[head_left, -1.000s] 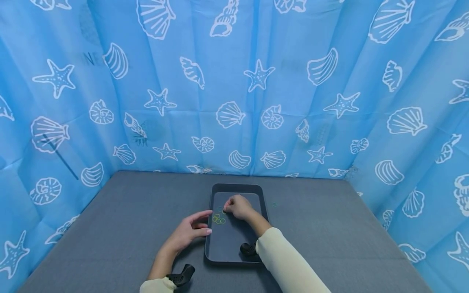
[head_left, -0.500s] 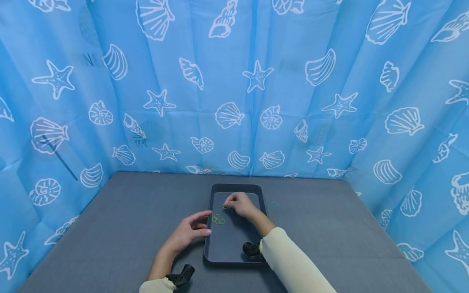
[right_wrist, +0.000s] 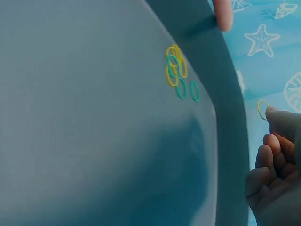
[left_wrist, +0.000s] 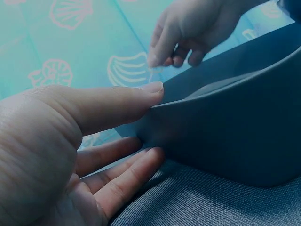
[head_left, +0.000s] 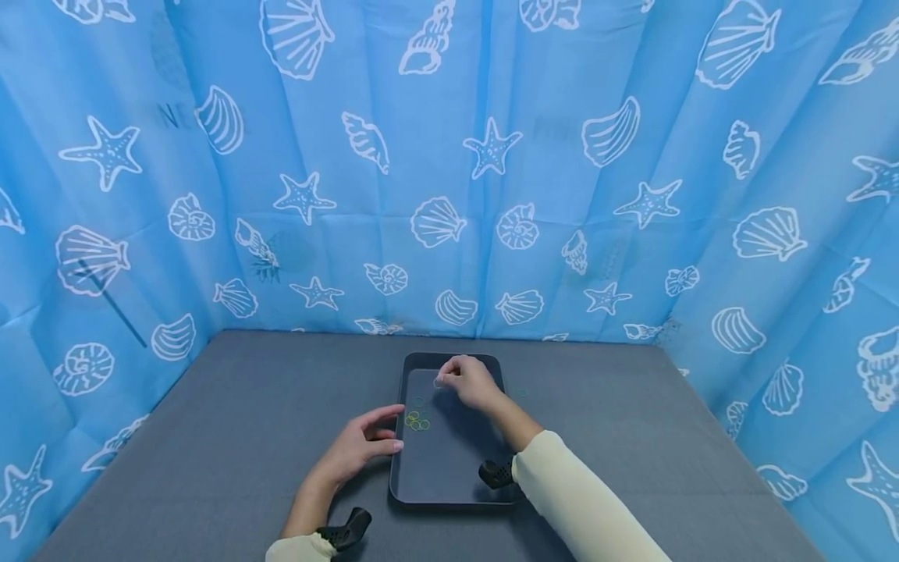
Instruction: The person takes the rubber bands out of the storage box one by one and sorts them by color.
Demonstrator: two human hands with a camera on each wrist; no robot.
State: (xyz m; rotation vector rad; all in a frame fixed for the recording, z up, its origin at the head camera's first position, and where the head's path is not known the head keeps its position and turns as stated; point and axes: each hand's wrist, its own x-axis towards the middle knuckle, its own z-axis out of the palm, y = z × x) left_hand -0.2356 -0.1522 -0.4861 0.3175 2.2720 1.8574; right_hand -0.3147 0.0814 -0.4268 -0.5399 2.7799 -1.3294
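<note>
My right hand (head_left: 472,382) is over the far part of the dark grey tray (head_left: 449,476), pinching a thin yellow rubber band (right_wrist: 258,110) between thumb and index finger. The band hangs as a small loop, apart from the tray floor. Below, by the tray's left side, several yellow and green rubber bands (right_wrist: 170,75) lie in a loose cluster. My left hand (head_left: 354,451) is at the tray's left wall, its thumb and fingertips at the rim and outer side, fingers loosely extended. In the left wrist view the tray wall hides the bands inside.
A green rubber band (head_left: 523,393) lies on the grey tabletop (head_left: 597,437), right of the tray. A blue curtain (head_left: 393,234) with white shells and starfish encloses the back and sides. Each wrist wears a black camera mount (head_left: 346,529).
My right hand has lifted from the tray floor and moved toward the far right with the rubber band. My left hand keeps its place by the tray.
</note>
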